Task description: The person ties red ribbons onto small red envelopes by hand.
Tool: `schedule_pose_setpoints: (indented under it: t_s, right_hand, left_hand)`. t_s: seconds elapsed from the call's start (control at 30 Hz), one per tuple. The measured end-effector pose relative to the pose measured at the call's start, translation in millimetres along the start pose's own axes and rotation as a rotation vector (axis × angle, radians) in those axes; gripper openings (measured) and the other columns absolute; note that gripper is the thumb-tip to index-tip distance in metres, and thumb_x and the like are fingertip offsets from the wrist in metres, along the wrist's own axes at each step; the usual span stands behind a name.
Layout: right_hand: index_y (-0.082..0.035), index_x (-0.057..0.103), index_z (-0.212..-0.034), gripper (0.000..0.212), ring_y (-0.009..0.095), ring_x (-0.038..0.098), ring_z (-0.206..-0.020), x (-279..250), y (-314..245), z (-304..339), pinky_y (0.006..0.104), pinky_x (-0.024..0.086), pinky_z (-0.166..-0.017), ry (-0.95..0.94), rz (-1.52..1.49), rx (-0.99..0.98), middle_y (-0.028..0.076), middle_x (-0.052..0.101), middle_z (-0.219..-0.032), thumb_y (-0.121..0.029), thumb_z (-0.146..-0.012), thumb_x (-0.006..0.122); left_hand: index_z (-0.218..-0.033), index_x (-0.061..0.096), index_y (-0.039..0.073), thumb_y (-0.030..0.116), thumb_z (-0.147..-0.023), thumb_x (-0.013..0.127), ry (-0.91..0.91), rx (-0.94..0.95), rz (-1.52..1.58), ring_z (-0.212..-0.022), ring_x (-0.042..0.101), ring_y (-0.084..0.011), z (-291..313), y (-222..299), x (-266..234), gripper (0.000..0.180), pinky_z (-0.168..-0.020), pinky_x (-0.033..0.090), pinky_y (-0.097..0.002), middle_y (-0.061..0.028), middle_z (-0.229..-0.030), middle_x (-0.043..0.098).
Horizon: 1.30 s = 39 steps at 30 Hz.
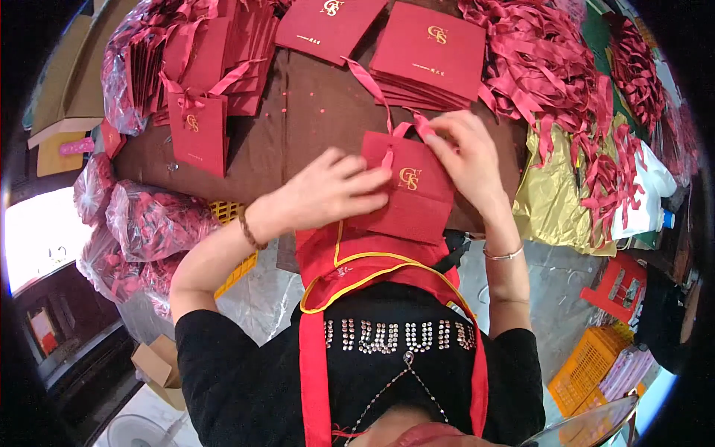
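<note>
A small red paper gift bag (pixel 422 207) with gold lettering lies at the near edge of the table, in front of my apron. A pink-red ribbon (pixel 377 91) runs through its top edge and trails away to the far left. My right hand (pixel 469 153) pinches a loop of that ribbon at the bag's upper right corner. Curled over the bag's left side, my left hand (pixel 335 188) has its fingertips closed at a short ribbon end that hangs on the front. What lies under the left fingers is partly hidden.
Flat red bags (pixel 430 52) are stacked behind. Bags with ribbons (pixel 197 134) stand at left, near plastic sacks (pixel 160 223). A heap of loose ribbons (pixel 540 56) lies at right, above gold wrapping (pixel 555 201). An orange crate (pixel 588 365) sits lower right.
</note>
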State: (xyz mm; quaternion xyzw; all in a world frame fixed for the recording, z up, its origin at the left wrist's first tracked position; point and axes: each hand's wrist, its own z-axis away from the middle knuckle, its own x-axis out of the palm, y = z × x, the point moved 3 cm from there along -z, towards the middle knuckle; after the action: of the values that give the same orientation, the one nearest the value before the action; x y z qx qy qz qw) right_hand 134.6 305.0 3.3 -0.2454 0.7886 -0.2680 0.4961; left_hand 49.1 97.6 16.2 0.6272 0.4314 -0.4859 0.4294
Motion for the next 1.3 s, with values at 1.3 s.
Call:
schedule_pose_setpoints:
  t_s: [1.3]
  right_hand:
    - [0.001,0.061,-0.087,0.027,0.013,0.049,-0.064,3.2,14.6,36.3,0.0276,0.043,-0.059,-0.16,-0.209,0.439,0.006,0.052,-0.084,-0.011,-0.068,0.077]
  left_hand:
    - [-0.089,0.064,0.007,0.008,-0.078,0.067,0.422,-0.603,0.114,-0.074,0.058,-0.0246,-52.5,13.8,19.0,0.012,-0.066,0.043,-0.0352,-0.0064,-0.079,0.059]
